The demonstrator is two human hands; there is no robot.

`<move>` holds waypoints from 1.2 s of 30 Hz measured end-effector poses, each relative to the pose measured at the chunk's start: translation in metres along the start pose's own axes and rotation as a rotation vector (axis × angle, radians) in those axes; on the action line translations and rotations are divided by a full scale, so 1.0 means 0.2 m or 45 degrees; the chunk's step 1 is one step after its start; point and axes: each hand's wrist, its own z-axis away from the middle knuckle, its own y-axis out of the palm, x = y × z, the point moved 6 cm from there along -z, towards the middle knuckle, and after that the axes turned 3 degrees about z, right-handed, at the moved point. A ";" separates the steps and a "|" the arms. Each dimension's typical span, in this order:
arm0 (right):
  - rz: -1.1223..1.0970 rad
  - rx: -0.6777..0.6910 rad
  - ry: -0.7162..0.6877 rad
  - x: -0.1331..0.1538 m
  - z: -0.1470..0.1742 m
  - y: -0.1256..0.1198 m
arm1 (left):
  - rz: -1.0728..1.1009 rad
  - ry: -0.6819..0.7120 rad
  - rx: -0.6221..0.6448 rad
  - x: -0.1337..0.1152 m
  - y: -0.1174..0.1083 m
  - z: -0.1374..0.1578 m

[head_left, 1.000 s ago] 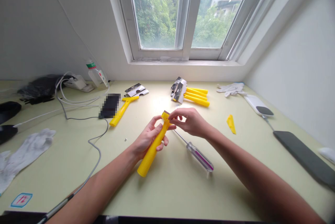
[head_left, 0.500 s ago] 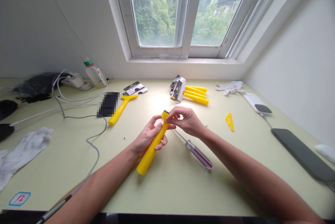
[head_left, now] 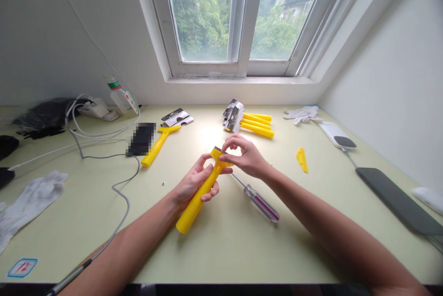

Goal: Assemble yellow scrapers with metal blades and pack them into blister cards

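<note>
My left hand [head_left: 197, 180] is wrapped around the handle of a yellow scraper [head_left: 194, 213], which slants up and away to the right. At its T-shaped head lies a thin dark blade [head_left: 218, 148]. The thumb and forefinger of my right hand [head_left: 247, 157] pinch the scraper's head by the blade; they cover part of it. Below my right hand a screwdriver [head_left: 261, 203] with a clear and purple handle rests on the table. To the right lies a small yellow plastic piece [head_left: 302, 160], and to the left a tiny metal screw or nut [head_left: 163, 184].
Another yellow scraper [head_left: 157, 148] lies left beside a blurred-out dark object [head_left: 141, 139] and a card package [head_left: 177, 117]. Packaged scrapers [head_left: 256, 125] are at the back. Cables [head_left: 126, 194], gloves [head_left: 34, 199], a bottle [head_left: 121, 95] and a dark power bank-like slab [head_left: 394, 199] surround the area.
The scraper has turned slightly in my left hand, so more of its wide head shows. My right fingers still pinch at the head. The whole view has shifted a little.
</note>
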 end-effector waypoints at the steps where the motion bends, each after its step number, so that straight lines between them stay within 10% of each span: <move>1: -0.013 0.016 0.019 -0.01 0.00 0.00 | -0.005 -0.009 0.007 0.00 0.00 0.00; 8: -0.380 0.434 0.267 -0.06 0.01 0.07 | -0.026 -0.059 0.015 0.02 0.02 0.00; 36: 0.307 0.119 0.099 0.04 0.05 -0.05 | -0.325 0.311 -0.437 -0.12 -0.03 0.02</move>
